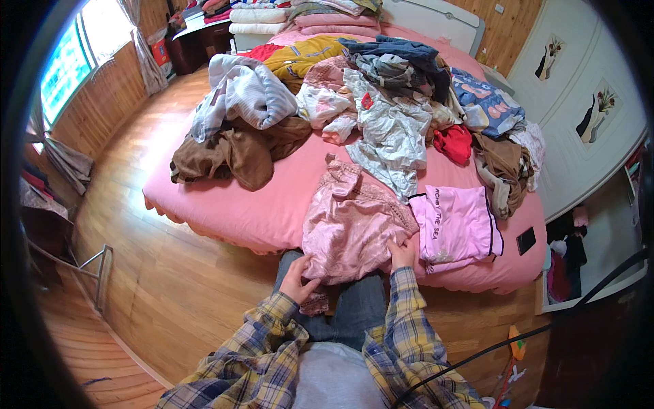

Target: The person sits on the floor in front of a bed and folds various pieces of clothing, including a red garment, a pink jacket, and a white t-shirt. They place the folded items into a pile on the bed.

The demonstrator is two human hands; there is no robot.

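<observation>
A crumpled shiny pink garment with lace-like trim (352,225) lies over the front edge of the bed, part of it hanging down by my knees. My left hand (298,280) pinches its lower left edge between thumb and fingers. On its right side, my right hand (402,253) grips the cloth near the lower right edge. Just right of that hand lies a folded light pink garment with black piping and lettering (457,225). A wrinkled white garment (393,138) reaches down behind the shiny pink one.
Clothes are heaped across the pink-covered bed (230,214), with a brown garment (225,156) at left and a red cloth (453,144) at right. A black phone (526,241) rests near the right edge. A dark cable (490,350) crosses at lower right. A metal frame (97,276) stands left.
</observation>
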